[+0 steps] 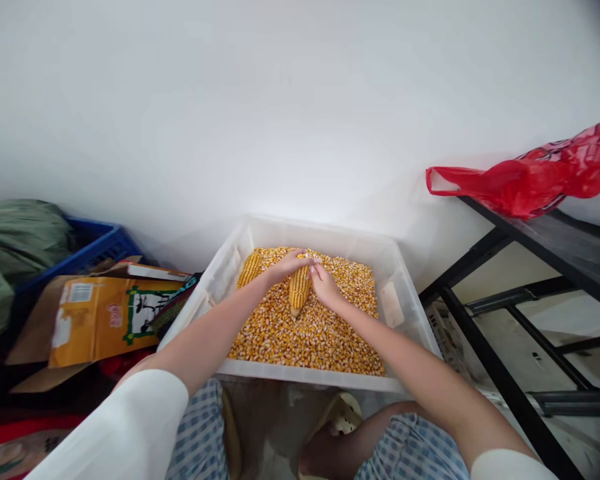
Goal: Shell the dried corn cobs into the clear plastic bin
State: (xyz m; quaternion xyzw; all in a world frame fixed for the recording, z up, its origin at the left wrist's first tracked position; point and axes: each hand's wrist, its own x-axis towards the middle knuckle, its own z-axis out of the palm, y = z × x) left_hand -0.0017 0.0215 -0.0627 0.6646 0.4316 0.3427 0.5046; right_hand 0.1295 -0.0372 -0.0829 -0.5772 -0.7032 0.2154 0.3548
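Observation:
A yellow ear of corn point(299, 291) is held tilted over a bed of loose kernels point(305, 340), its pointed end toward me. My left hand point(289, 264) is closed around its far end. My right hand point(326, 285) is also closed, thumb and fingers pressed against the ear's upper right side near the left fingertips. What lies between those fingertips is too small to make out. A second ear of corn point(250, 268) rests on the kernels at the left side of the translucent plastic bin point(325, 377).
At left lie an opened orange cardboard box point(105, 313), a blue crate point(97, 243) and a green sack point(20, 240). A black metal frame point(485, 347) stands right of the bin, with a red plastic bag point(525, 180) on top. A white wall point(300, 120) rises behind.

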